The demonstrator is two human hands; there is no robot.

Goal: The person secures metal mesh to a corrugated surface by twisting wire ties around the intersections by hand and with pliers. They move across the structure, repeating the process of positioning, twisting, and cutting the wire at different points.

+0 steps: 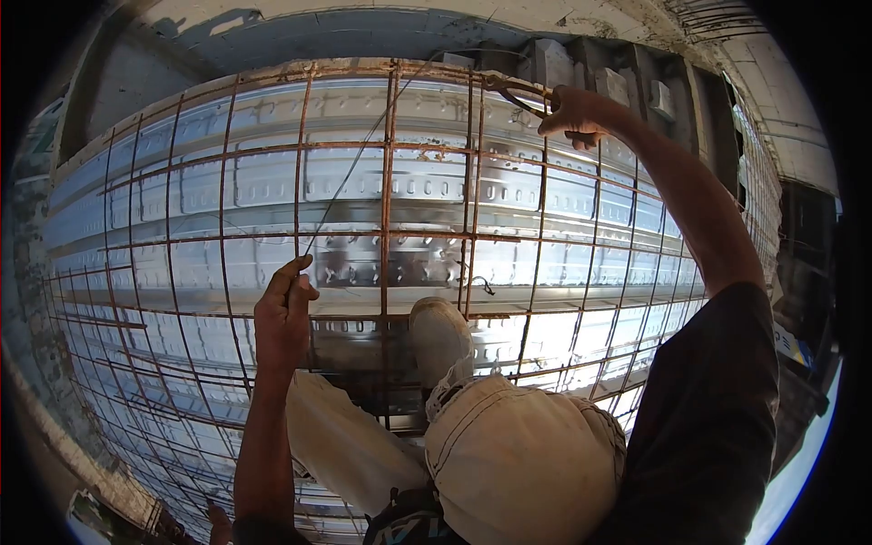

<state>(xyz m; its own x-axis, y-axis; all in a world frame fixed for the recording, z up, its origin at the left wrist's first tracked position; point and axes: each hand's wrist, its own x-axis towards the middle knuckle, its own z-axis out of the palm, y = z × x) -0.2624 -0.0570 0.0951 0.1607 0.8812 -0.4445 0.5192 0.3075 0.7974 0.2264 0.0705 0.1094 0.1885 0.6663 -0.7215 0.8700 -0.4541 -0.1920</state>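
My left hand (283, 313) is closed, pinching the lower end of a long thin tie wire (356, 163). From there the wire slants up and right across the mesh toward the far edge. Stretched out to the far right, my right hand (586, 118) is closed around the handles of a pair of pincers (518, 95). Their head is at the outermost bar, near a crossing of the rusty rebar mesh (388, 195); whether the jaws grip anything is too small to tell. A short dark twist of wire (483, 286) hangs on the mesh below.
Shiny ribbed metal decking (436, 186) lies under the mesh. My knee (522, 445) and shoe (440, 331) are at lower centre. Concrete blocks (613, 86) stand beyond the far edge, and a block wall (804, 118) is at right. Part of what looks like another hand (220, 525) shows bottom left.
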